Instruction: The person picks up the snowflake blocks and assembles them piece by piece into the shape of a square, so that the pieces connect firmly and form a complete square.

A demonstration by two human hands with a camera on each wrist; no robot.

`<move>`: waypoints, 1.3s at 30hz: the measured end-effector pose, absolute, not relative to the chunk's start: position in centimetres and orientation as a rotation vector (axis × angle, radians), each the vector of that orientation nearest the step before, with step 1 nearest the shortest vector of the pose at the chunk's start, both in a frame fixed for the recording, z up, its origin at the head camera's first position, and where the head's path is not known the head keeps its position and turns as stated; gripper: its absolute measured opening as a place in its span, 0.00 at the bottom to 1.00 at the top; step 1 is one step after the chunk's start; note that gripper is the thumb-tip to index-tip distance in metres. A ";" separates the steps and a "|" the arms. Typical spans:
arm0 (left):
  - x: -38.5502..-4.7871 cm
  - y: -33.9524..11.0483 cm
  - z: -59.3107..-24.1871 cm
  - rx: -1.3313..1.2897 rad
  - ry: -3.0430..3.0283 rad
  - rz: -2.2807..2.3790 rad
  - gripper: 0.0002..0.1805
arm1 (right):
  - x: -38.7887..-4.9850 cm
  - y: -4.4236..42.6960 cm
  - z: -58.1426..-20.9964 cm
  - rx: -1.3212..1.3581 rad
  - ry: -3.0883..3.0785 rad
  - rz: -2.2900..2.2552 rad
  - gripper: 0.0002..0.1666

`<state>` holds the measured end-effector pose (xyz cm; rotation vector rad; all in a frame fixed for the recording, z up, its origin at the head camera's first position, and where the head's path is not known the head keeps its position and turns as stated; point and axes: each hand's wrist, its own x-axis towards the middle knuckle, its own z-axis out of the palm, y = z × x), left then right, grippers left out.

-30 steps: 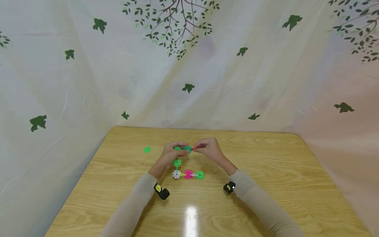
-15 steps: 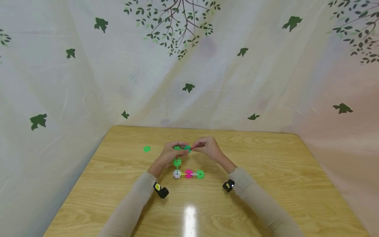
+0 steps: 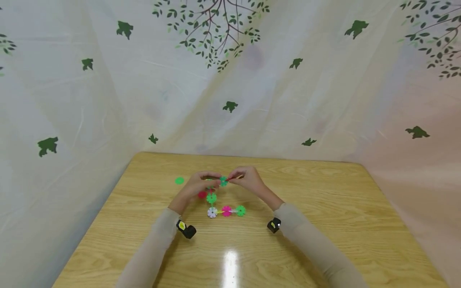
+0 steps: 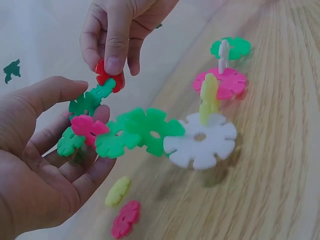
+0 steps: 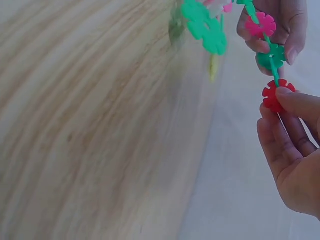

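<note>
The left hand (image 3: 196,184) pinches a teal flower-shaped plastic disc (image 4: 80,106). The right hand (image 3: 249,180) grips a red flower-shaped plastic disc (image 5: 271,99).

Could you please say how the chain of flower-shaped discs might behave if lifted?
The chain is probably light, its discs being thin. It likely keeps its bent shape, since the discs interlock, but might twist apart where they join.
</note>
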<state>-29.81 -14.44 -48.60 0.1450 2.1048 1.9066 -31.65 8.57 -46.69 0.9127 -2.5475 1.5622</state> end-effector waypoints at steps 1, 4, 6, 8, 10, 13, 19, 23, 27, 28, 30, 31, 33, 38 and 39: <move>-29.8 -14.6 -48.6 0.144 2.109 1.907 0.19 | -31.7 8.4 -46.7 0.920 -2.550 1.559 0.04; -29.9 -15.3 -48.6 0.144 2.116 1.905 0.19 | -31.9 8.0 -46.5 0.950 -2.565 1.548 0.04; -29.9 -15.7 -48.6 0.138 2.107 1.916 0.19 | -32.1 7.9 -46.3 0.979 -2.573 1.532 0.06; -29.8 -16.1 -48.5 0.130 2.105 1.922 0.19 | -32.4 7.7 -46.3 1.012 -2.582 1.514 0.09; -29.8 -16.5 -48.5 0.128 2.117 1.917 0.19 | -32.8 7.6 -46.3 1.045 -2.590 1.500 0.12; -29.7 -17.1 -48.5 0.118 2.141 1.907 0.20 | -33.4 7.2 -46.5 1.079 -2.623 1.504 0.16; -29.6 -18.2 -48.6 0.121 2.174 1.881 0.20 | -34.8 5.9 -47.1 1.064 -2.749 1.569 0.18; -29.5 -18.8 -48.6 0.125 2.170 1.873 0.20 | -35.8 4.9 -47.9 1.055 -2.835 1.582 0.21; -29.3 -19.4 -48.6 0.143 2.177 1.826 0.19 | -36.6 4.2 -48.6 1.130 -2.863 1.509 0.21; -29.2 -19.5 -48.6 0.154 2.181 1.808 0.20 | -36.8 4.0 -48.7 1.149 -2.872 1.479 0.21; -29.1 -19.7 -48.5 0.172 2.189 1.769 0.20 | -37.0 3.7 -48.9 1.182 -2.889 1.419 0.21; -29.0 -19.8 -48.5 0.191 2.193 1.751 0.21 | -37.1 3.6 -49.0 1.197 -2.899 1.392 0.20; -28.9 -20.0 -48.4 0.220 2.186 1.732 0.21 | -37.3 3.4 -49.0 1.230 -2.908 1.352 0.21; -28.8 -20.2 -48.4 0.262 2.112 1.748 0.21 | -37.8 3.0 -48.8 1.353 -2.882 1.268 0.22; -28.8 -20.3 -48.5 0.267 2.096 1.751 0.21 | -37.9 3.0 -48.8 1.380 -2.876 1.243 0.21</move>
